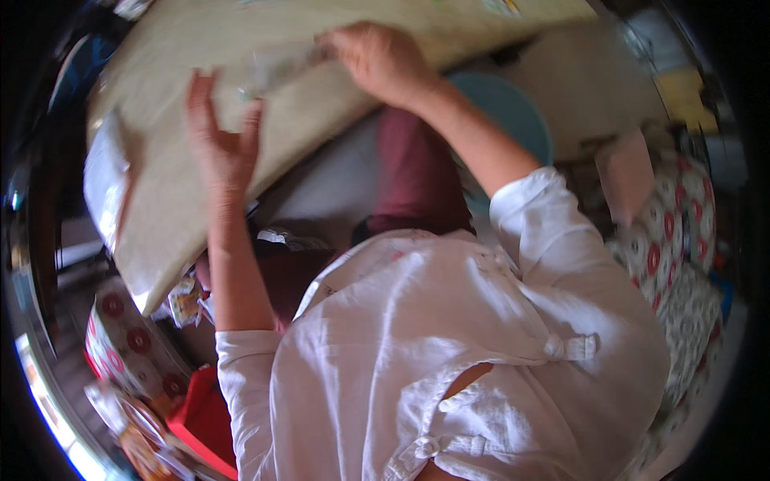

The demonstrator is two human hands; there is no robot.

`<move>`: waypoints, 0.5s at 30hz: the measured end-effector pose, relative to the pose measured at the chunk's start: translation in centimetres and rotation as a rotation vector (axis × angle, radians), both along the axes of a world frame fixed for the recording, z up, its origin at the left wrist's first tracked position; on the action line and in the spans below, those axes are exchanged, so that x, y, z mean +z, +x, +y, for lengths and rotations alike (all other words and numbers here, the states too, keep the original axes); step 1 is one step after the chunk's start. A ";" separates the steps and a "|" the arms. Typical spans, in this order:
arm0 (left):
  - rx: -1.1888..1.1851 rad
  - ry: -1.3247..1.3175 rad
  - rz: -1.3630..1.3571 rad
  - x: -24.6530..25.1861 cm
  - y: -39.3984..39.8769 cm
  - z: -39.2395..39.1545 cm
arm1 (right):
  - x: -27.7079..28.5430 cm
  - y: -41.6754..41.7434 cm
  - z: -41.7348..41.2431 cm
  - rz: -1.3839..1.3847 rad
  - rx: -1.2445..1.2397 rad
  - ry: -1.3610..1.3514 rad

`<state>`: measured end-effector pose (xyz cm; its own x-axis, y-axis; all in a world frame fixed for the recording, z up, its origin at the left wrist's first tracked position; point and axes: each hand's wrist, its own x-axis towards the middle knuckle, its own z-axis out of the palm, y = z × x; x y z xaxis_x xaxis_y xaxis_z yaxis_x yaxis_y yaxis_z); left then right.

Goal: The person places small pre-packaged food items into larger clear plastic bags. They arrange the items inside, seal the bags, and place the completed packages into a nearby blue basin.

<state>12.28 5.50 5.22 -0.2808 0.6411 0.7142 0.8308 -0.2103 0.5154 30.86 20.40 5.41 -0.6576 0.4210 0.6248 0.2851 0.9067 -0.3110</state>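
Over the light-coloured table (174, 138), my right hand (379, 60) pinches one end of a small, clear, flat item (277, 69), perhaps a plastic packet; motion blurs it too much to name. The item stretches left from my right fingertips. Its far end lies close to the thumb of my left hand (222, 132), and I cannot tell whether they touch. My left fingers are spread apart, with nothing seen between them. A white plastic bag or packet (107, 174) lies at the table's left edge.
A blue-green round tub (511, 114) stands below the table edge, right of my knee. Patterned fabric-covered things (674, 234) are at the right, others (129, 343) at the lower left beside a red object (207, 421). A colourful packet (185, 300) lies under the table's near corner.
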 end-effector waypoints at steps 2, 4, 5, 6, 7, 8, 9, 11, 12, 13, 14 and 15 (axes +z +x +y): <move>-0.009 -0.006 -0.057 0.6 0.5 0.8 | 2.9 5.3 1.2 0.041 -0.074 -0.320; 0.062 -0.223 0.054 0.5 0.9 1.6 | 4.0 10.0 2.4 0.281 -0.058 -0.555; 0.060 -0.302 0.091 -0.1 1.3 2.3 | 3.9 12.2 2.7 0.386 -0.081 -0.588; 0.025 -0.370 0.077 -1.0 1.6 3.1 | 3.3 14.8 3.3 0.368 -0.115 -0.545; 0.020 -0.414 0.116 -1.9 2.0 3.6 | 2.2 17.3 4.1 0.350 -0.134 -0.507; 0.017 -0.458 0.155 -2.7 2.4 4.0 | 1.2 19.3 4.4 0.243 -0.241 -0.517; -0.014 -0.496 0.199 -3.5 2.8 5.2 | 0.3 21.7 4.1 0.138 -0.373 -0.522; -0.004 -0.553 0.330 -5.6 3.4 6.1 | -7.9 27.0 6.0 0.101 -0.525 -0.688; 0.049 -0.591 0.436 -5.8 4.4 6.0 | -10.0 27.4 5.6 -0.047 -0.600 -0.662; 0.097 -0.623 0.538 -6.1 5.0 6.1 | -11.7 27.7 5.1 -0.199 -0.678 -0.629; 0.097 -0.663 0.490 -6.1 5.2 6.3 | -15.0 28.9 4.9 -0.235 -0.701 -0.600; 0.088 -0.657 0.509 -6.1 5.4 6.4 | -18.3 30.0 4.8 -0.269 -0.720 -0.571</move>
<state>17.67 11.87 -0.83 -0.0940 0.9622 0.2556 0.9945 0.0791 0.0680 60.85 25.19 -12.93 -0.2135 0.9747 0.0657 0.8412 0.2176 -0.4951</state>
